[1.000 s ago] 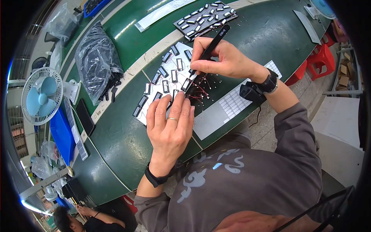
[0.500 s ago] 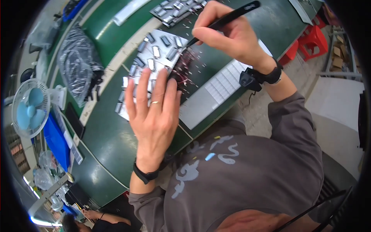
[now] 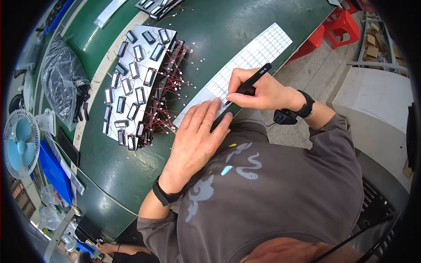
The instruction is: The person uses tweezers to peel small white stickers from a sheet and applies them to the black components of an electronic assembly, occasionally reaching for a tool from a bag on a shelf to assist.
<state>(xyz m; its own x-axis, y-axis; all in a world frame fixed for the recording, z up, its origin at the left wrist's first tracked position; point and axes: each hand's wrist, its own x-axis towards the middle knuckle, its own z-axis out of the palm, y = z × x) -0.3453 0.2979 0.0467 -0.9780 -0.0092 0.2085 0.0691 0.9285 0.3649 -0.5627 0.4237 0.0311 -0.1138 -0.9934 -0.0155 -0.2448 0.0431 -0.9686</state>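
Note:
My right hand (image 3: 256, 92) is closed round black tweezers (image 3: 256, 79), held like a pen. Their tips point down at the near edge of a sheet of small white labels (image 3: 250, 57), close to my left fingertips. My left hand (image 3: 199, 131), wearing a ring, reaches over the near end of that sheet. Between its thumb and forefinger shows a narrow black piece (image 3: 221, 119), mostly covered by the fingers. Left of the sheet, a pale board (image 3: 142, 38) bears several small black-framed parts with shiny tops (image 3: 140, 95). Thin red wires with white plugs (image 3: 171, 94) spill from its right side.
A second group of similar parts (image 3: 155, 8) lies at the far edge. Left of the green table (image 3: 131, 175) are a plastic-wrapped bundle (image 3: 66, 81), a blue fan (image 3: 22, 138) and a blue folder (image 3: 55, 171). Red stools (image 3: 342, 28) stand far right. Another person's arm (image 3: 125, 249) shows lower left.
Both my hands have moved from the board of parts to the label sheet. The tweezers' tips have come down from the board's right side to the sheet. The view has shifted too.

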